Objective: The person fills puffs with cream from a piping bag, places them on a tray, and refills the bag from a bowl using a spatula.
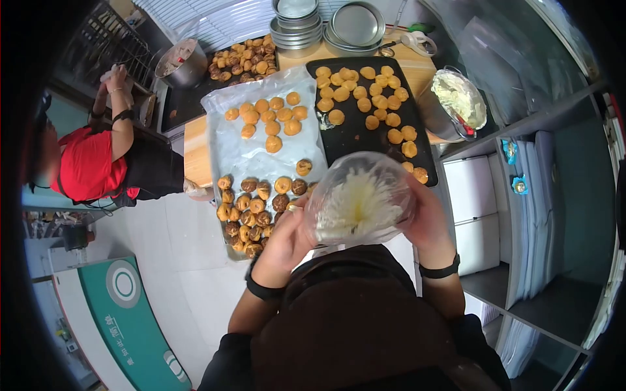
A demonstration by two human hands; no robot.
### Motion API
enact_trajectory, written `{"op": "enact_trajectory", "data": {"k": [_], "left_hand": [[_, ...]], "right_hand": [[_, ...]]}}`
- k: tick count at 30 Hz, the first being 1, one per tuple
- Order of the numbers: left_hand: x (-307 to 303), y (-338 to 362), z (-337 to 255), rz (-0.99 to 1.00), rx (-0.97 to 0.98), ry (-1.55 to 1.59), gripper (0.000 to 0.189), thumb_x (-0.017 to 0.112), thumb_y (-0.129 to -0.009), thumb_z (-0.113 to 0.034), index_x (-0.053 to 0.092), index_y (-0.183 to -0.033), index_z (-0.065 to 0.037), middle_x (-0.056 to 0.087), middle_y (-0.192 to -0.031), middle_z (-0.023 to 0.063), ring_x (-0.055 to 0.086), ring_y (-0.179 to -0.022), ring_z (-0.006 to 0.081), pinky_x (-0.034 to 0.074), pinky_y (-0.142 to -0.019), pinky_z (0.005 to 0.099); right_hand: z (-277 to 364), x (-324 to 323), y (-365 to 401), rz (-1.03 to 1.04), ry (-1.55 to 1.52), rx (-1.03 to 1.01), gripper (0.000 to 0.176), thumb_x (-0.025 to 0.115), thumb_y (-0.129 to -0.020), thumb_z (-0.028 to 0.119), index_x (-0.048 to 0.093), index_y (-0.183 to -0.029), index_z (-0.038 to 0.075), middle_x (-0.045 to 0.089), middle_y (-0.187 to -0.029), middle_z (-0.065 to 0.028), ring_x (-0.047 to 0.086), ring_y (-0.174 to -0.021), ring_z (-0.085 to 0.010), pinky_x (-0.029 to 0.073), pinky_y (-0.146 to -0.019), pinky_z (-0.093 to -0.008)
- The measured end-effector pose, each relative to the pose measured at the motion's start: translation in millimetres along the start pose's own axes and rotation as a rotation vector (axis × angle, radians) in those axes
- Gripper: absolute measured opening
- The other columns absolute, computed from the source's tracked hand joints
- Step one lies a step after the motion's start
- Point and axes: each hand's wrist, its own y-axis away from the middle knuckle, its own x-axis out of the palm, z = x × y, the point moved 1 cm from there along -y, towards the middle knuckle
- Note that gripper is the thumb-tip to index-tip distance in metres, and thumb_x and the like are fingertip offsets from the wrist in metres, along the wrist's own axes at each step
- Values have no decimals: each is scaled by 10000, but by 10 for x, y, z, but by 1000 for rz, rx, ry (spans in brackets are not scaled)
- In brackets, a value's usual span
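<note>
A clear piping bag [359, 197] streaked with pale cream sits between my two hands, just above my chest. My left hand [287, 239] grips its left side, next to a tray [228, 155] lined with plastic film that carries several golden and dark brown puffs [253, 210]. On the bag's right side my right hand [427, 218] wraps around it. Beyond the bag lies a black tray [355, 140] with several golden puffs [368, 92].
A metal bowl of cream [459, 99] stands at the right of the wooden table. Stacked round tins [297, 23] and a third tray of puffs [244, 60] are at the back. A person in a red top [91, 163] stands at the left by a pot [179, 64].
</note>
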Motion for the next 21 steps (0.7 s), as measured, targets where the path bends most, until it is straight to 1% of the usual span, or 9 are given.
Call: {"op": "enact_trajectory", "data": {"k": [2, 4, 6, 10, 13, 16, 18, 20, 21], "left_hand": [[55, -107, -63, -31, 23, -114, 400, 480, -941, -248, 453, -1220, 38, 560, -1208, 121, 560, -1091, 212, 450, -930, 365], [12, -253, -108, -180, -211, -912, 258, 493, -935, -180, 556, -1047, 44, 637, -1040, 121, 618, -988, 213, 489, -876, 333], [104, -429, -26, -199, -71, -450, 251, 478, -965, -194, 584, -956, 33, 653, -944, 142, 642, -917, 192, 530, -774, 299], [300, -812, 164, -335, -1, -419, 229, 537, -940, -216, 590, -933, 7, 650, -904, 90, 640, -838, 154, 534, -732, 278], [413, -1054, 288, -436, -27, -455, 174, 573, -919, -195, 597, -919, -23, 624, -838, 25, 604, -754, 100, 518, -658, 243], [473, -1287, 372, -501, 4, -464, 135, 591, -907, -177, 603, -910, -42, 596, -808, -14, 566, -713, 64, 490, -624, 220], [512, -1419, 428, -566, 82, -379, 103, 597, -900, -156, 607, -899, -54, 582, -810, -27, 545, -710, 48, 465, -639, 206], [483, -1513, 535, -532, 136, -404, 109, 592, -905, -158, 600, -919, -51, 591, -817, -11, 559, -746, 67, 478, -695, 225], [484, -1556, 566, -509, 115, -292, 126, 573, -915, -157, 590, -957, -40, 600, -843, 6, 573, -779, 85, 483, -725, 241]], "right_hand": [[162, 15, -3, 83, 353, -77, 220, 483, -950, 251, 574, -971, 52, 652, -841, -73, 629, -659, -153, 484, -482, -247], [317, 18, -85, 151, 470, -56, 200, 508, -942, 246, 569, -937, 56, 633, -783, -58, 609, -603, -135, 462, -457, -233], [477, -1, -170, 217, 591, -36, 186, 533, -933, 241, 564, -903, 60, 613, -726, -44, 589, -547, -116, 439, -432, -219], [756, -106, -465, 120, 390, -81, 159, 560, -919, 231, 560, -883, 77, 569, -688, 1, 567, -558, -67, 427, -422, -201], [979, -176, -582, 355, 526, 77, 176, 533, -928, 238, 551, -934, 63, 629, -775, -33, 598, -613, -102, 474, -548, -215], [1165, -215, -732, 323, 66, -64, 256, 556, -922, 242, 580, -1063, 29, 638, -933, -49, 624, -902, -140, 506, -797, -286], [1137, -446, -868, 521, 104, -107, 368, 549, -928, 273, 529, -1189, 15, 622, -1077, -89, 585, -1028, -178, 443, -929, -342], [1087, -617, -873, 400, 613, -52, 421, 536, -935, 294, 483, -1232, 1, 599, -1133, -99, 563, -1077, -187, 428, -942, -346], [1098, -630, -896, 344, 501, -28, 398, 460, -967, 280, 465, -1247, -2, 574, -1185, -116, 533, -1129, -211, 396, -980, -366]]}}
